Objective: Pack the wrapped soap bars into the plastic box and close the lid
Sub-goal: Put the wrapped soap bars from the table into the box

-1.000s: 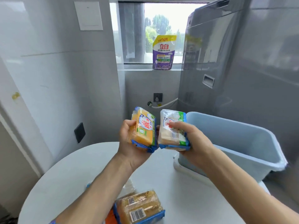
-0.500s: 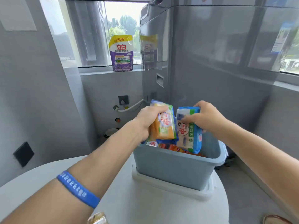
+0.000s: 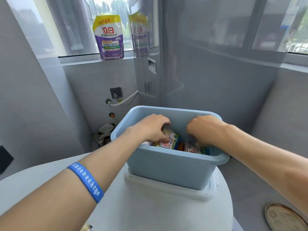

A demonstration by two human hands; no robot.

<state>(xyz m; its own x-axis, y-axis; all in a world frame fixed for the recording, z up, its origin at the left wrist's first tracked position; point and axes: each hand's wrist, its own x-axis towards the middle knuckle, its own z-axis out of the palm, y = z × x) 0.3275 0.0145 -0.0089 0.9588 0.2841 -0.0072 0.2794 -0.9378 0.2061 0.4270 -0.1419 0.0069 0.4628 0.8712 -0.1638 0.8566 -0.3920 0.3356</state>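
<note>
A light blue plastic box (image 3: 166,169) stands open on the round white table (image 3: 150,214), resting on its white lid (image 3: 166,187). Both my hands reach down inside it. My left hand (image 3: 151,129) grips a yellow-and-green wrapped soap bar (image 3: 170,140), which is tilted and low in the box. Over at the right, my right hand (image 3: 205,129) curls over a white-and-blue wrapped soap bar (image 3: 193,148), its fingertips hidden. Other wrapped bars lie under and between them, mostly hidden by the box's front wall.
A purple detergent pouch (image 3: 108,37) stands on the window sill. A tall grey appliance (image 3: 208,72) rises right behind the box. A round woven mat (image 3: 283,219) lies on the floor at the lower right. A wrapper corner (image 3: 86,228) shows at the bottom edge.
My hands carried the two soap bars from above the table over to the box, then lowered them from rim height down inside it.
</note>
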